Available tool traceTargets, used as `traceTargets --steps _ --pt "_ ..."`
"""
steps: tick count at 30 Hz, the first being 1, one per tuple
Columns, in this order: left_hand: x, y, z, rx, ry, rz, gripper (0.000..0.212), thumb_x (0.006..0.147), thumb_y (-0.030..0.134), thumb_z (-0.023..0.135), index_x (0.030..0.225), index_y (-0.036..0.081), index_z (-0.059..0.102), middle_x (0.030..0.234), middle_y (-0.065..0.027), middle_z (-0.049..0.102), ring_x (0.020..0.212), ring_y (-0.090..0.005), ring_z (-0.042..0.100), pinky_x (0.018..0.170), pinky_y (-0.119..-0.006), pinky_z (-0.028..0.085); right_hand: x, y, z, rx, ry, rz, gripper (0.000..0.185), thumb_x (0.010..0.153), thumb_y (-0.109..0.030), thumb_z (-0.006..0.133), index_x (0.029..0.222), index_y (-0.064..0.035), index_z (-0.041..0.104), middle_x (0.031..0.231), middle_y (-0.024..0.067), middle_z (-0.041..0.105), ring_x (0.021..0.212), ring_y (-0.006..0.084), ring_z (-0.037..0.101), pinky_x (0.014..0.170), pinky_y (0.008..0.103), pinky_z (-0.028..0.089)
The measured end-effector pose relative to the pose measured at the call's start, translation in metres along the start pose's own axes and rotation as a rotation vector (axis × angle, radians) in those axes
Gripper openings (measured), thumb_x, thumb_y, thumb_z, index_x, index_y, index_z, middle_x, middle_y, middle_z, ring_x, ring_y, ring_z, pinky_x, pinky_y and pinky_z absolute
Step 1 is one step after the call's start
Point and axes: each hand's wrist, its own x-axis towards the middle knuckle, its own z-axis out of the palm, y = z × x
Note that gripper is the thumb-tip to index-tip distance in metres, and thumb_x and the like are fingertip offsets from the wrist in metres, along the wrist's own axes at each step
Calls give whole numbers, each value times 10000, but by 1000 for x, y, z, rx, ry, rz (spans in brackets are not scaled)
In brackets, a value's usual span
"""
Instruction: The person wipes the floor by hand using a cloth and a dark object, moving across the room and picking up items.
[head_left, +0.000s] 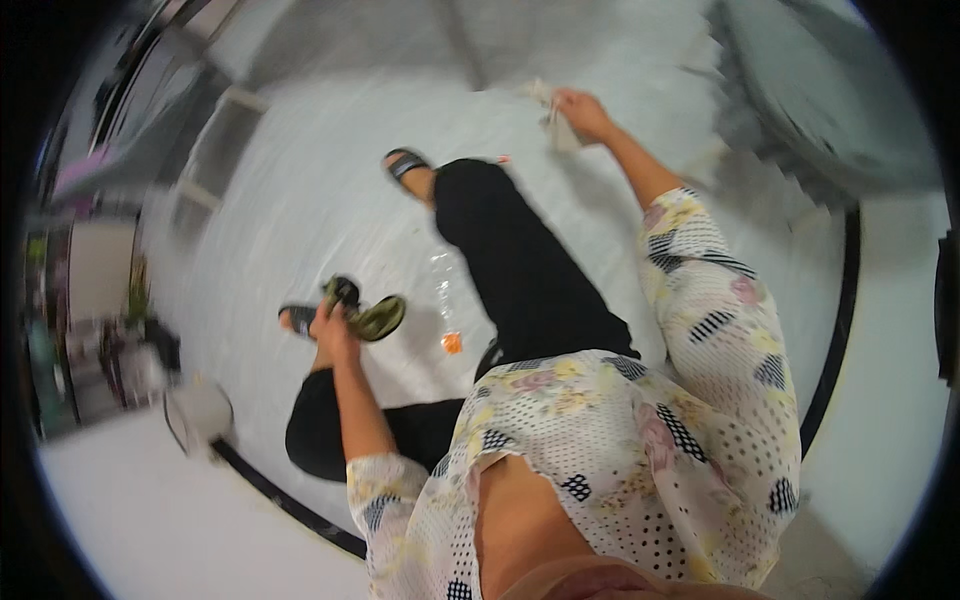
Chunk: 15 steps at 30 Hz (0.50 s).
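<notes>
My left hand is closed around dark and olive-green items, perhaps a pair of shoes or cloth pieces; one olive item hangs to the right of the fingers, above the floor beside my sandalled foot. Out to the upper right, my right hand grips a beige cloth, blurred, that hangs down near the floor. Between my legs a clear plastic bottle with an orange cap or label lies on the floor.
A ruffled grey-green cover hangs at the upper right. Grey box-like compartments stand at the upper left. A small orange-red object lies by my knee. Cluttered items and a pale rounded bin-like object are at the left.
</notes>
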Motion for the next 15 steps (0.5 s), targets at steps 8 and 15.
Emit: traceTargets --steps 8,15 --pt "-24 96 -23 140 -255 99 282 781 -25 420 1060 -5 456 949 -86 536 796 -179 546 684 -296 460 -341 176 -13 -95 715 782 274 817 -151 429 1046 -36 527 954 96 576 876 192 532 776 279 393" --pt "-18 89 -48 206 -277 40 282 791 -38 369 1057 -9 457 939 -86 535 799 -178 544 691 -294 460 -456 251 11 -718 660 1118 258 799 -159 403 983 -44 543 928 99 577 904 238 502 797 309 374"
